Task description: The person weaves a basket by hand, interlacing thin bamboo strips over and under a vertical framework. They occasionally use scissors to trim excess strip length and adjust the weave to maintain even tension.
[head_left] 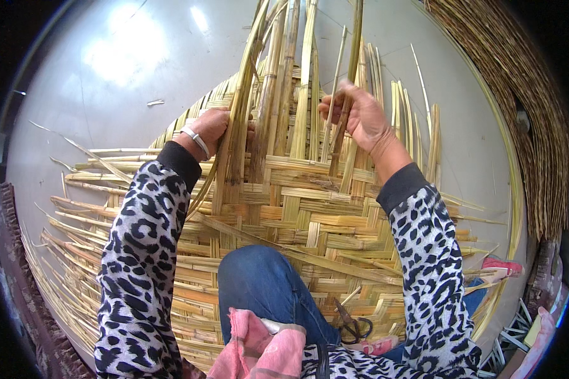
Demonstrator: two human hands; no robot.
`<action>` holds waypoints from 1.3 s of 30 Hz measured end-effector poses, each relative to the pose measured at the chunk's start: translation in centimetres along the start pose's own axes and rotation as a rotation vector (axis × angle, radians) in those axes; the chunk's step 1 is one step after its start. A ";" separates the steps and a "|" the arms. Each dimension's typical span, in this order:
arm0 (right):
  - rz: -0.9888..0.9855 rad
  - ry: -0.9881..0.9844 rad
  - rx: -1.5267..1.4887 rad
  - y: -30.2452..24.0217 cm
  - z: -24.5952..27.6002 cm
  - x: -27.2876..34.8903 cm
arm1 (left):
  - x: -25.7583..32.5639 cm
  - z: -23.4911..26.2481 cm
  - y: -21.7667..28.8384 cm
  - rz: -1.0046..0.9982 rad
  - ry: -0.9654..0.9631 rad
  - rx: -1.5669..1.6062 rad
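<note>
A large mat [297,208] woven from flat yellow-brown reed strips spreads beneath me, and my knee rests on it. Several loose strip ends [275,95] stand up from its far part. My left hand [212,128], with a white band on its wrist, is closed round upright reed strips [235,126] that hide most of its fingers. Farther right, my right hand [359,117] pinches a darker reed strip [354,54] that rises past the top edge; its fingertips are slightly blurred. One loose strip [303,252] lies slantwise over the weave.
Dark-handled scissors [353,325] lie on the mat beside my knee. A thick bundle of brown reeds [518,95] runs along the right side. Unwoven ends [88,189] fan out at the left over the grey floor [69,88]. Pink cloth [259,347] lies in my lap.
</note>
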State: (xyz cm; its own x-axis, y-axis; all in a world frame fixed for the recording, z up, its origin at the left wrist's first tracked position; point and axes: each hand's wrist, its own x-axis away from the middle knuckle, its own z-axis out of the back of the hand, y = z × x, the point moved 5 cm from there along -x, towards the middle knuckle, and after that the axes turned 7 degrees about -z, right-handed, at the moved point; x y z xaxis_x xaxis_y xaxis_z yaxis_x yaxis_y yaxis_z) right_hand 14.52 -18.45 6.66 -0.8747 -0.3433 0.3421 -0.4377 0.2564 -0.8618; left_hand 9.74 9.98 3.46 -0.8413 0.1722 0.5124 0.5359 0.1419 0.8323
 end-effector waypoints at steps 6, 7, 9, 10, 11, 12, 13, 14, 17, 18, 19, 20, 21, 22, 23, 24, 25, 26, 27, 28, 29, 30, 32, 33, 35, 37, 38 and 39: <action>-0.157 -0.219 -0.130 -2.1 -1.1 -1.0 | 0.6 -0.7 1.1 -0.063 -0.058 -0.041; -0.186 -0.302 -0.103 -2.3 -1.7 -1.1 | 0.7 -0.8 1.3 -0.068 -0.071 -0.056; -0.215 -0.386 0.062 -2.5 -2.9 -1.4 | 0.8 -1.4 2.1 -0.143 -0.172 -0.020; -0.203 -0.435 0.106 -2.5 -3.7 -1.4 | 0.9 -1.7 2.3 -0.164 -0.215 -0.017; -0.207 -0.401 0.178 -2.3 -4.2 -1.8 | 1.0 -1.8 2.4 -0.158 -0.248 -0.053; -0.201 -0.385 0.252 -2.2 -4.8 -2.1 | 1.0 -1.9 2.7 -0.194 -0.264 -0.076; -0.184 -0.447 0.238 -2.2 -5.7 -2.3 | 1.0 -2.0 2.9 -0.221 -0.267 -0.109; -0.185 -0.404 0.247 -1.8 -6.3 -3.0 | 1.0 -2.1 2.9 -0.245 -0.270 -0.142; -0.093 -0.393 0.088 -1.6 -7.2 -4.1 | 0.9 -2.4 3.0 -0.246 -0.313 -0.280; -0.057 -0.343 0.014 -1.6 -6.9 -4.5 | 0.8 -2.3 3.0 -0.239 -0.299 -0.350; -0.024 -0.294 -0.034 -1.7 -6.4 -4.8 | 0.9 -2.5 3.1 -0.243 -0.337 -0.312; 0.031 -0.322 -0.091 -2.3 -6.0 -5.1 | 0.9 -2.5 3.2 -0.227 -0.346 -0.349; 0.082 -0.356 -0.121 -3.3 -5.4 -5.4 | 0.8 -2.5 3.3 -0.215 -0.367 -0.387; 0.148 -0.376 -0.136 -4.3 -4.7 -5.3 | 0.9 -2.5 3.5 -0.206 -0.371 -0.433; 0.115 -0.301 -0.246 -4.3 -3.4 -5.3 | 0.8 -2.5 3.5 -0.187 -0.378 -0.432; 0.089 -0.248 -0.329 -4.5 -2.0 -4.9 | 0.6 -2.4 3.6 -0.171 -0.366 -0.422; 0.135 -0.225 -0.347 -4.4 -1.0 -4.2 | 0.4 -2.3 3.6 -0.152 -0.336 -0.424; 0.181 -0.202 -0.366 -4.1 -0.1 -3.3 | 0.2 -2.1 3.5 -0.132 -0.313 -0.427; 0.171 -0.001 -0.430 -3.2 1.6 -2.6 | -0.4 -1.8 3.6 -0.121 -0.266 -0.463; 0.176 0.074 -0.442 -2.3 2.8 -1.4 | -0.7 -1.4 3.6 -0.124 -0.238 -0.534; 0.140 0.142 -0.443 -1.0 3.6 -0.4 | -1.1 -0.8 3.7 -0.124 -0.203 -0.617; 0.099 0.253 -0.444 0.5 4.6 0.8 | -1.5 -0.2 3.8 -0.134 -0.180 -0.703; 0.095 0.326 -0.488 3.0 5.7 3.2 | -2.6 0.8 3.8 -0.150 -0.162 -1.027; 0.081 0.414 -0.509 4.0 6.3 4.3 | -3.1 1.3 3.9 -0.197 -0.172 -1.213; 0.017 0.432 -0.498 5.7 6.6 6.3 | -4.0 1.6 3.6 -0.308 -0.252 -1.757; 0.051 0.425 -0.533 6.6 6.6 7.6 | -4.8 2.2 2.7 -0.273 -0.235 -1.717; 0.031 0.445 -0.523 6.9 6.6 8.2 | -5.1 2.4 2.3 -0.243 -0.227 -1.760; 0.012 0.469 -0.513 7.3 6.8 8.6 | -5.2 2.5 1.8 -0.232 -0.283 -1.620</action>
State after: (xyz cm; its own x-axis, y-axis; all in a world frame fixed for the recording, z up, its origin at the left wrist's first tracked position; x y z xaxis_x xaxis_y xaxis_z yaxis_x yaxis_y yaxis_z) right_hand 5.26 -25.63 0.79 -0.8268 0.0595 0.5593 -0.3697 0.6920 -0.6201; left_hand 15.27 11.82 1.71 -0.7518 0.4792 0.4529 -0.3674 -0.8748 0.3158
